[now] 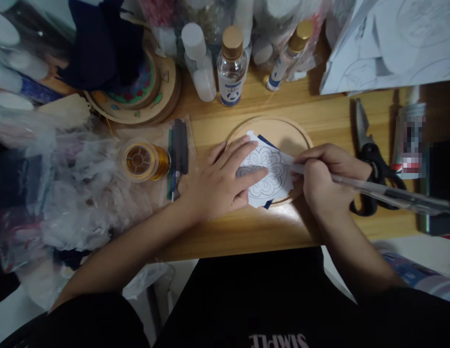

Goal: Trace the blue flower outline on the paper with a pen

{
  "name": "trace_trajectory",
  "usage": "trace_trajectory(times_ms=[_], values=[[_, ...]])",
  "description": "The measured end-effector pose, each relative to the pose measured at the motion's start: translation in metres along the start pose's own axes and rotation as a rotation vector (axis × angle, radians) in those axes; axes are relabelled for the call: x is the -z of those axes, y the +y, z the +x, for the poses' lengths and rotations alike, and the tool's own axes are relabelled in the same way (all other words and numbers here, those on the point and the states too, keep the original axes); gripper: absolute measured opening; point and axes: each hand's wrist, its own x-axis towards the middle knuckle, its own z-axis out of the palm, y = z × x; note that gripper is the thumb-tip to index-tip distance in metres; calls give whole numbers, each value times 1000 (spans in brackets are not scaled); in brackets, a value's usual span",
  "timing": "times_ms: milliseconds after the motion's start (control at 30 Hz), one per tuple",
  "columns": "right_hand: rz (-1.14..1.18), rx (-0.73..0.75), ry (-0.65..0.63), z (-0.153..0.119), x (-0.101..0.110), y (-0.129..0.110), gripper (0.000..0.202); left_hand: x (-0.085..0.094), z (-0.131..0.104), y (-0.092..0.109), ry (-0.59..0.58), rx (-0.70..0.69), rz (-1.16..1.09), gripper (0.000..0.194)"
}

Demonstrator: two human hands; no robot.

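cut flower-patterned paper [279, 181], flat over the round wooden board [292, 137]

A wood-grain table [210, 244] bears a round, rimmed wooden tray [295, 137] near its middle. Beyond the tray stand a white-capped bottle [203, 79], a clear gold-capped bottle [232, 79] and a slimmer gold-capped bottle [283, 65]. Black-handled scissors [373, 162] lie to the tray's right, beside a partly blurred tube [409, 145]; crumpled clear plastic [79, 193] covers the left side.

Single head-worn view, facing forward and down over both hands [225, 181].
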Motion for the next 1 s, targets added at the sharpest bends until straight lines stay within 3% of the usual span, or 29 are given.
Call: trace_trajectory(times_ms=[1000], values=[[-31,-42,-18,0,1,0,19,1,1,1,-2,16,13,42]])
